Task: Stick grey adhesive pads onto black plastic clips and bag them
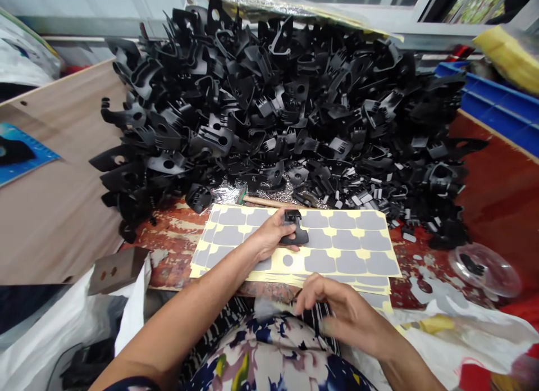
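My left hand (275,233) is closed around a small black plastic part (298,232), held above sheets of grey stickers on yellow backing (349,239). One sticker place in the bottom row, just below that hand, shows bare yellow backing with a grey round spot. Lower and to the right, over the table's front edge, is my right hand (341,307), fingers curled and partly blurred. A whitish, see-through smear (273,308) lies at its fingertips; I cannot make out what it is.
A large heap of black plastic parts (252,110) fills the back of the table. A wooden-handled tool (269,201) lies behind the sheets among small metal pieces. At right are a clear plastic dish (484,270) and a blue crate (497,101); a brown box (118,270) stands front left.
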{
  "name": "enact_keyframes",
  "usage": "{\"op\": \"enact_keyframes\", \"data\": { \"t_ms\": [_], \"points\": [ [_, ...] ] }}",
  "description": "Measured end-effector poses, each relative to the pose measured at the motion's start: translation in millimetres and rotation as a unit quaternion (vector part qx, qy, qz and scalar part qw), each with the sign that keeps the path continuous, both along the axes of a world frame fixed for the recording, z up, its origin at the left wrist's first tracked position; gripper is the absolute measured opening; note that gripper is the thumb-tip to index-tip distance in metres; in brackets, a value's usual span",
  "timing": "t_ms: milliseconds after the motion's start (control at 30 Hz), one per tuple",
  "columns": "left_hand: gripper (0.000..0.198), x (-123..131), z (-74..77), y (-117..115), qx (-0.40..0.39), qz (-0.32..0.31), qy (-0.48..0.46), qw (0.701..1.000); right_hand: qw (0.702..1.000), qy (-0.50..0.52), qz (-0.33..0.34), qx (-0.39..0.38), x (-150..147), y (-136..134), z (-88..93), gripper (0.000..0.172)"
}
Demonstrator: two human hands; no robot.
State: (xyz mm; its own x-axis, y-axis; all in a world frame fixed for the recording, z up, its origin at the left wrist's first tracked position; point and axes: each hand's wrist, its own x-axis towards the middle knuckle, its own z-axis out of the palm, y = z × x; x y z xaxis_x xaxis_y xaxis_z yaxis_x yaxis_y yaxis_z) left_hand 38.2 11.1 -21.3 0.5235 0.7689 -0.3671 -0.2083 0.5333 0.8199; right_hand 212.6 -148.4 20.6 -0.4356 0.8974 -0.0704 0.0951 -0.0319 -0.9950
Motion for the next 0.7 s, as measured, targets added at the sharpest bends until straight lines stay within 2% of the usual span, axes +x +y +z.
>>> {"op": "enact_keyframes", "data": {
  "t_ms": [33,100,167,200,300,400,700],
  "points": [
    [0.052,-1,0.7,-1,0.000,0.004,-0.006,1.000,1.000,0.006,-0.018,0.011,2,0,4.4,0.015],
    [0.058,-4,4.7,-5,-0.007,0.007,-0.035,0.999,0.984,-0.041,-0.159,0.072,4,7,4.2,0.013],
    [0.062,-7,11.2,-14,-0.031,0.006,-0.078,0.996,0.939,-0.085,-0.307,0.127,5,20,-5.6,0.012],
    [0.059,-9,14.9,-19,-0.049,0.006,-0.101,0.994,0.924,-0.085,-0.345,0.141,5,29,-12.0,0.014],
    [0.045,-13,24.7,-35,-0.100,0.021,-0.148,0.984,0.921,-0.028,-0.365,0.138,1,49,-27.4,0.019],
    [0.038,-13,30.3,-45,-0.119,0.026,-0.166,0.978,0.915,0.011,-0.380,0.134,-8,57,-33.2,0.018],
    [0.031,-11,28.2,-48,-0.133,0.036,-0.202,0.970,0.907,0.018,-0.394,0.147,-21,60,-40.3,0.013]
  ]
}}
